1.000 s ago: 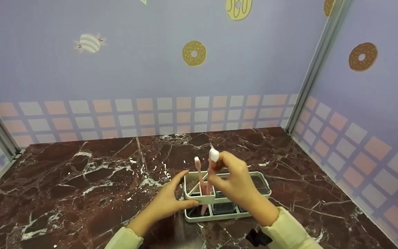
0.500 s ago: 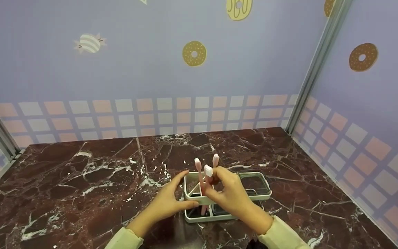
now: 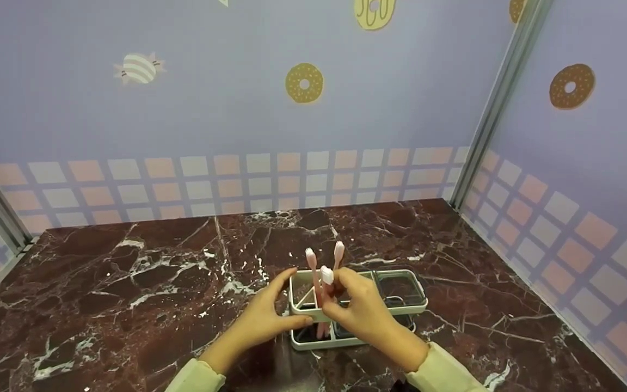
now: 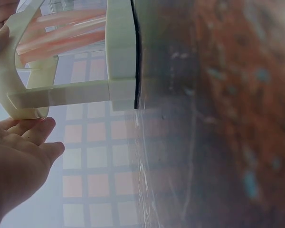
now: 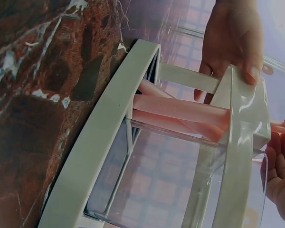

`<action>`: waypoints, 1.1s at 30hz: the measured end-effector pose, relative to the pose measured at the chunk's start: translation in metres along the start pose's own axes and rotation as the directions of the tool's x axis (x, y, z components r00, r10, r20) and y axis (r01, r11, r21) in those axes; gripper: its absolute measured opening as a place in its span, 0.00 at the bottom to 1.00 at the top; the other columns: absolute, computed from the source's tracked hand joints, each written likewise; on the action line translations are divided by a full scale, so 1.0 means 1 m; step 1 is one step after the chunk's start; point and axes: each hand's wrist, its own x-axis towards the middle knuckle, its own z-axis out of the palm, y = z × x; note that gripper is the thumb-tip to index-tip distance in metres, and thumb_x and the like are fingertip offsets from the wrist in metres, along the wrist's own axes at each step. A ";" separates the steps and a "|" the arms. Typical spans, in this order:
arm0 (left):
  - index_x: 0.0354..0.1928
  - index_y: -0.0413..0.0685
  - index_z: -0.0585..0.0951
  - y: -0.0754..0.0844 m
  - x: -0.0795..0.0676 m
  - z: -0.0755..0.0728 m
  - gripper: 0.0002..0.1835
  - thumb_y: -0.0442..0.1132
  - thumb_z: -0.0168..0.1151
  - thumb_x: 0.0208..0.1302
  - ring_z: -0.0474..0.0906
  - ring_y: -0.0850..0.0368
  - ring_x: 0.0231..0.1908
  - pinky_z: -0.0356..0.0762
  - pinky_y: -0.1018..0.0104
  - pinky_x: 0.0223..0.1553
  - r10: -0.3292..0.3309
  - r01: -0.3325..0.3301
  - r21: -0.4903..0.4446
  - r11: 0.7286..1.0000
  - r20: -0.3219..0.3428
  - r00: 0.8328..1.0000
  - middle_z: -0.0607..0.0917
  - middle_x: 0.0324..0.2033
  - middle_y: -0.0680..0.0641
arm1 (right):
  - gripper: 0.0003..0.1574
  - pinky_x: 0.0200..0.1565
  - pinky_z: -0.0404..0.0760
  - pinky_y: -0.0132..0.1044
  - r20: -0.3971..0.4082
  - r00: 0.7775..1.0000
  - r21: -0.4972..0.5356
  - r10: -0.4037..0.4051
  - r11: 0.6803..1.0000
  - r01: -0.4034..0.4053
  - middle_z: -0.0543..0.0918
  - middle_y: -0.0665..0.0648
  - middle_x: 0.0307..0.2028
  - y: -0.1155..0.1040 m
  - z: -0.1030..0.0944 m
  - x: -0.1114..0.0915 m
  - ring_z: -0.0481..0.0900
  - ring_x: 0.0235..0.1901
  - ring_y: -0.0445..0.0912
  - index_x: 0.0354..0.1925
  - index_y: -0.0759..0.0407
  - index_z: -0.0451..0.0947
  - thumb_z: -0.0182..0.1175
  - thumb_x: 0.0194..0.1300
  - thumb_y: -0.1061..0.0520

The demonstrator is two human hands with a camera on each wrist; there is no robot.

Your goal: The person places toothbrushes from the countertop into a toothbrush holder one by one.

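Observation:
A cream two-tier toothbrush holder stands on the marble-patterned table. My left hand grips the left end of its upper tier, thumb in front and fingertips at the back corner. With thumb and fingers, my right hand pinches a pink toothbrush, white head up, low over the left compartment. Two more pink toothbrushes stand there: one leans left, the other rises behind my right fingers. In the right wrist view, pink handles run down through the upper frame to the base.
A clear box section fills the middle of the holder, beside the handles. The right compartment has a dark rim. Patterned wall panels stand behind and at both sides of the table.
My right hand has come down and slightly left, lowering its toothbrush into the left compartment; the toothbrush behind it now shows. In the last half second it barely moves. My left hand keeps its grip.

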 end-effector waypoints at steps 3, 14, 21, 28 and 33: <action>0.72 0.44 0.59 0.000 0.000 -0.001 0.53 0.53 0.76 0.45 0.71 0.40 0.59 0.65 0.37 0.61 0.013 -0.013 0.002 1.000 -0.002 1.000 0.73 0.62 0.37 | 0.14 0.28 0.81 0.26 -0.007 1.000 -0.007 -0.019 1.000 0.019 0.79 0.53 0.25 0.000 0.001 0.000 0.79 0.24 0.42 0.32 0.63 0.74 0.63 0.45 0.74; 0.71 0.42 0.59 0.001 0.000 -0.001 0.53 0.51 0.76 0.45 0.72 0.40 0.58 0.66 0.37 0.61 0.028 -0.028 -0.019 0.999 0.001 1.000 0.74 0.61 0.36 | 0.15 0.27 0.83 0.32 0.013 1.000 0.036 -0.010 0.999 0.009 0.78 0.53 0.26 -0.005 0.003 0.001 0.79 0.26 0.42 0.32 0.61 0.73 0.62 0.48 0.75; 0.71 0.42 0.59 0.002 0.000 0.000 0.54 0.51 0.76 0.44 0.71 0.38 0.58 0.66 0.37 0.60 0.027 -0.027 -0.005 1.000 -0.002 1.000 0.73 0.62 0.35 | 0.16 0.26 0.83 0.33 0.015 1.000 0.045 -0.023 0.999 0.022 0.77 0.52 0.26 -0.005 0.004 0.000 0.78 0.26 0.41 0.31 0.61 0.72 0.62 0.47 0.75; 0.71 0.41 0.59 0.002 0.002 0.002 0.54 0.50 0.76 0.45 0.72 0.35 0.56 0.68 0.36 0.59 0.044 -0.043 -0.024 0.999 0.008 0.999 0.72 0.61 0.32 | 0.16 0.29 0.81 0.27 0.014 1.000 0.043 -0.020 0.999 0.019 0.78 0.52 0.27 -0.006 0.004 0.000 0.79 0.26 0.42 0.32 0.60 0.74 0.62 0.47 0.76; 0.72 0.42 0.58 0.002 0.003 0.001 0.54 0.51 0.76 0.45 0.72 0.37 0.57 0.67 0.36 0.59 0.031 -0.031 -0.012 0.999 0.012 0.999 0.71 0.63 0.32 | 0.14 0.28 0.83 0.31 0.019 1.000 0.046 0.005 0.999 -0.006 0.79 0.53 0.27 -0.008 0.004 0.001 0.79 0.26 0.43 0.33 0.61 0.75 0.62 0.49 0.75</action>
